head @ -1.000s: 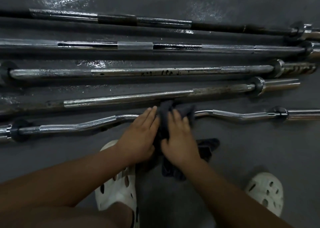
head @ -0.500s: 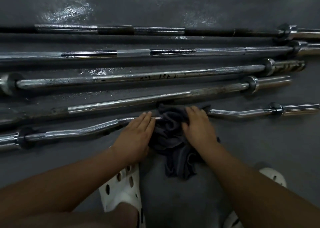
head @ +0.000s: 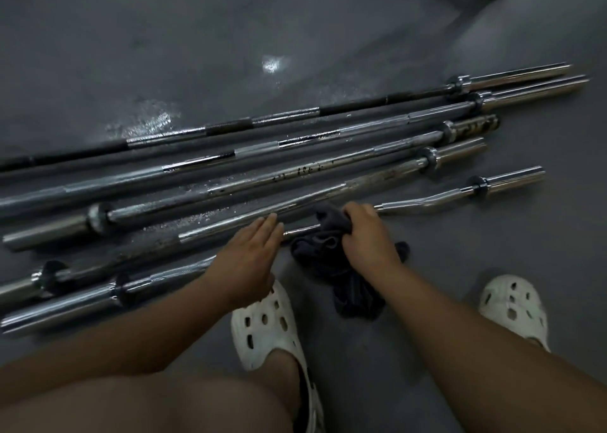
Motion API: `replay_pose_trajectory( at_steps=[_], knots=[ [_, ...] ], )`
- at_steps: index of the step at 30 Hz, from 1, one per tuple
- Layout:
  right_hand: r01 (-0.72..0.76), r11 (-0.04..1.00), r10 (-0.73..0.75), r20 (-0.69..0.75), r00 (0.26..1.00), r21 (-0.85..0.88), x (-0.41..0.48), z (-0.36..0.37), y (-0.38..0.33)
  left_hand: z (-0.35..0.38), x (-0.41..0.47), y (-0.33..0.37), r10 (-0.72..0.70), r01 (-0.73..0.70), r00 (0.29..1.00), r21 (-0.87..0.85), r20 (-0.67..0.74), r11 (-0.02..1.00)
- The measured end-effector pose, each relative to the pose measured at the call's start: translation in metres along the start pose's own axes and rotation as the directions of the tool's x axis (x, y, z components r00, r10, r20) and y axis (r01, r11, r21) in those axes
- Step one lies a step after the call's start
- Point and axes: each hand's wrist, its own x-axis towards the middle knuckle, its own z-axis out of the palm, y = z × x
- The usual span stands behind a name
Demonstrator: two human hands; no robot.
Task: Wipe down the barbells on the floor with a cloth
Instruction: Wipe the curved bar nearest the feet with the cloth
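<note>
Five long steel barbells lie side by side on the dark grey floor [head: 164,55], slanting up to the right. The nearest is a chrome curl bar with bent grips [head: 427,204], its collar and sleeve showing at both ends. Behind it lie a chrome bar with a dull, rusty stretch [head: 371,179], a chrome bar speckled with dark spots [head: 295,171], a bright chrome bar with knurled bands [head: 328,135] and a black-and-chrome banded bar [head: 285,117].

A dark grey bunched cloth [head: 328,245] sits on the curl bar's middle and trails onto the floor toward the person. The right hand [head: 368,235] grips the cloth's upper part, fingers curled round it on the bar. The left hand [head: 249,262] lies flat over the curl bar just left of the cloth, fingers straight and together, the tips reaching the rusty bar. Two white perforated clogs [head: 266,327] stand on the floor below the hands.
</note>
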Motion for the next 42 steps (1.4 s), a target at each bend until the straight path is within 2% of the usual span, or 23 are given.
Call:
replay_pose_trajectory(
  at_steps=[4,11,14,17,22,26,30,33,34,36,37,39,40,41,42],
  knots=[
    [-0.057,0.987,0.079,-0.143,0.987,0.150,-0.043,-0.022,-0.028,-0.033,-0.037,0.012,0.049,-0.050,0.996,-0.016,-0.071,0.999],
    [-0.147,0.929,0.218,-0.182,0.959,0.339,-0.098,-0.047,-0.048,-0.065,-0.100,-0.026,0.064,-0.068,0.993,-0.039,-0.097,0.997],
    [-0.205,0.891,0.303,-0.196,0.933,0.405,-0.089,-0.045,-0.041,-0.061,-0.101,-0.045,0.087,-0.089,0.989,-0.019,-0.124,0.996],
    [-0.291,0.854,0.391,-0.162,0.906,0.431,-0.065,-0.034,-0.030,-0.046,-0.095,-0.062,0.115,-0.114,0.989,0.012,-0.094,0.993],
    [-0.364,0.835,0.467,-0.180,0.866,0.412,-0.021,-0.002,-0.016,0.001,-0.062,-0.100,0.140,-0.138,0.988,0.039,-0.065,0.990],
    [-0.339,0.890,0.410,-0.211,0.887,0.305,0.013,0.023,-0.001,0.050,-0.034,-0.119,0.061,-0.062,0.998,-0.035,-0.021,0.997],
    [-0.316,0.933,0.336,-0.106,0.936,0.173,0.043,0.060,0.020,0.088,-0.014,-0.119,-0.030,0.026,0.999,-0.096,-0.035,0.995],
    [-0.360,0.932,0.363,-0.116,0.925,0.045,0.041,0.108,0.008,0.105,-0.003,-0.116,-0.137,0.146,0.988,-0.178,0.065,0.973],
    [-0.312,0.950,0.308,-0.134,0.942,-0.007,0.033,0.125,-0.003,0.108,-0.002,-0.116,-0.153,0.165,0.985,-0.182,0.080,0.969],
    [-0.077,0.990,0.070,-0.061,0.996,-0.114,0.014,0.151,-0.026,0.113,0.000,-0.117,-0.145,0.157,0.986,-0.181,0.077,0.971],
    [0.077,0.984,-0.074,0.024,0.997,-0.162,0.007,0.156,-0.029,0.115,0.000,-0.118,-0.137,0.147,0.988,-0.175,0.070,0.974],
    [0.309,0.929,-0.275,0.180,0.944,-0.203,0.010,0.147,-0.017,0.116,0.000,-0.118,-0.136,0.140,0.990,-0.140,0.035,0.980],
    [0.345,0.911,-0.303,0.201,0.932,-0.227,0.016,0.138,-0.007,0.116,0.000,-0.118,-0.143,0.144,0.990,-0.127,0.018,0.981],
    [0.298,0.919,-0.262,0.166,0.951,-0.258,0.022,0.130,0.001,0.115,0.001,-0.117,-0.149,0.148,0.989,-0.121,0.006,0.982],
    [0.164,0.951,-0.147,0.083,0.986,-0.263,0.026,0.125,0.007,0.114,0.001,-0.116,-0.155,0.154,0.988,-0.114,-0.007,0.982]
  ],
)
